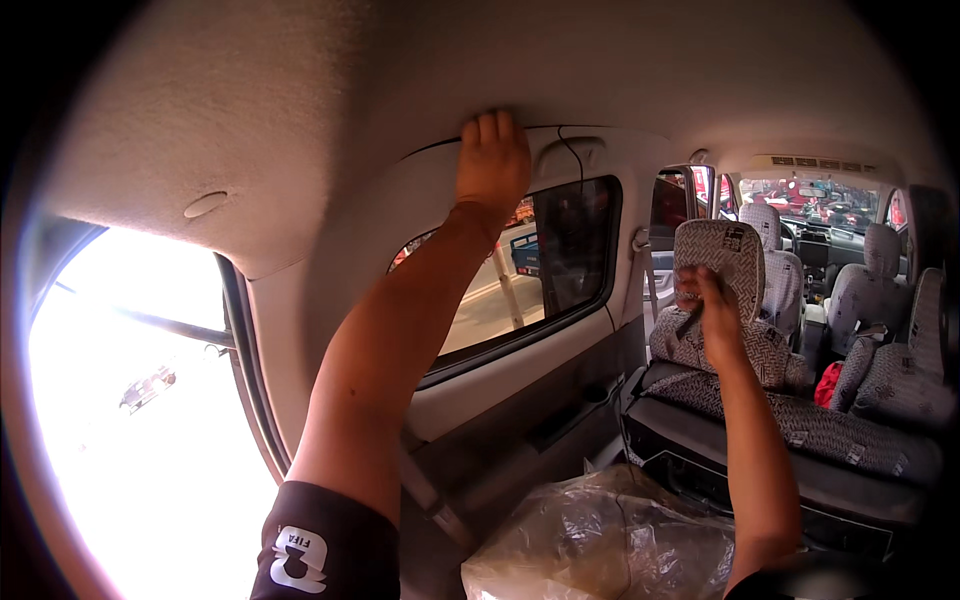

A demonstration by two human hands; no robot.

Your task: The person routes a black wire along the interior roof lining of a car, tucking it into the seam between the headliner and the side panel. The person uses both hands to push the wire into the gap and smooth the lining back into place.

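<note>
My left hand (493, 158) reaches up to the seam above the side window, its fingers bent and pressed together at the edge of the headliner (410, 90). Just right of it, a thin dark cable (572, 150) hangs from that seam over the pale trim panel (630, 170), which frames the window (575, 250). My right hand (712, 305), lower and further right, has curled fingers around a thin dark tool (688, 323), whose exact shape is unclear. It is in front of a patterned seat back (720, 240).
Patterned front seats (865, 285) and a windscreen (815, 200) lie beyond a rear bench (820, 440). Crumpled clear plastic (560, 530) with a cable across it lies below my hands. A bright opening (130, 420) is at the left. A red item (826, 385) sits between the seats.
</note>
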